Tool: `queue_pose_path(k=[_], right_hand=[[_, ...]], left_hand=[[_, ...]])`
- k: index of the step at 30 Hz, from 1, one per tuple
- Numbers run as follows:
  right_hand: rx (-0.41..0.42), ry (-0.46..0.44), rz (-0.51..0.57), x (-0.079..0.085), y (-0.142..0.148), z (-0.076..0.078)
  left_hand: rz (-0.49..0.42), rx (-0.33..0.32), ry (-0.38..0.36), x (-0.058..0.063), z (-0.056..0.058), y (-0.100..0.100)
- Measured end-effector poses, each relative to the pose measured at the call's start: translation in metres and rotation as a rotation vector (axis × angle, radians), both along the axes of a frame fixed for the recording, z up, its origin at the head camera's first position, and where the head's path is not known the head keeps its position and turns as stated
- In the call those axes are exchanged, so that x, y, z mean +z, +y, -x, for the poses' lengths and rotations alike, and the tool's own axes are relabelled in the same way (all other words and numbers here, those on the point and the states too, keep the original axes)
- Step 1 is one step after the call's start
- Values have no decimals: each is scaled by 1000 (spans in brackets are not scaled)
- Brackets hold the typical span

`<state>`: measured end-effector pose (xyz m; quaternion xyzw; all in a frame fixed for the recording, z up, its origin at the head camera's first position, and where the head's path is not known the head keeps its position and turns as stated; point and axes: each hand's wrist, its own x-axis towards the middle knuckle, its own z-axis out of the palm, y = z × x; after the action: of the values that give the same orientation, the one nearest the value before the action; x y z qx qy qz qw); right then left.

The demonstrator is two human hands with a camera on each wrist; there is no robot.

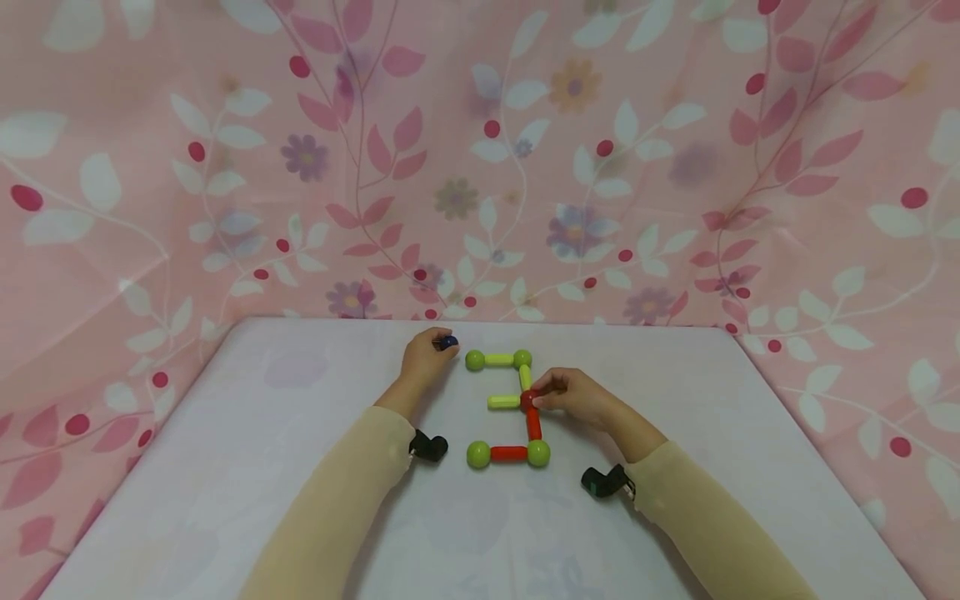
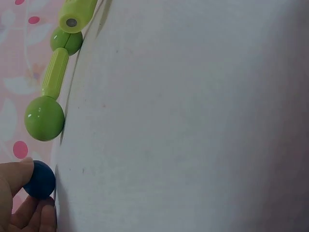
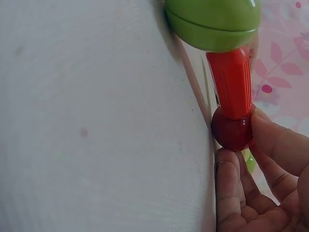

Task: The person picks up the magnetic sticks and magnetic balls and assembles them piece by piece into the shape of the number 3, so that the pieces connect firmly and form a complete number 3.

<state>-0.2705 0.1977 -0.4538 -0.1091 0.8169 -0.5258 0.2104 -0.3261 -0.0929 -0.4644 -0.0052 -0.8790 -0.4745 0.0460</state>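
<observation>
My left hand [image 1: 429,360] pinches a dark blue ball [image 2: 40,181] between thumb and fingers, just left of a green ball [image 1: 475,360]. With thumb and fingertips, my right hand [image 1: 577,396] holds a red ball [image 3: 232,129] that joins several rods. From it one yellow-green rod [image 1: 503,402] points left with a free end, another runs up to a second green ball [image 1: 522,358], and a red rod [image 3: 231,84] runs down to a green ball [image 1: 538,453]. A second red rod [image 1: 508,453] links that ball to the lower left green ball [image 1: 478,454].
The pieces lie flat on a white-covered table [image 1: 225,467]. Behind it hangs a pink curtain [image 1: 480,167] with leaves and flowers. Black wrist devices [image 1: 604,482] sit at both sleeve cuffs.
</observation>
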Motion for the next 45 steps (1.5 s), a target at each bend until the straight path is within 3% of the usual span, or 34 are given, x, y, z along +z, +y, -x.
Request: queue_pose_path(k=[13, 24, 37, 45], right_hand=[[-9, -5, -10, 1, 0, 0], [-10, -45, 34, -2, 0, 2], [-41, -44, 20, 0, 0, 0], [-31, -22, 3, 0, -1, -1]], left_hand=[[-22, -11, -14, -4, -1, -1], [0, -32, -2, 5, -17, -10], [58, -202, -112, 11, -48, -16], [65, -320, -139, 10, -58, -12]])
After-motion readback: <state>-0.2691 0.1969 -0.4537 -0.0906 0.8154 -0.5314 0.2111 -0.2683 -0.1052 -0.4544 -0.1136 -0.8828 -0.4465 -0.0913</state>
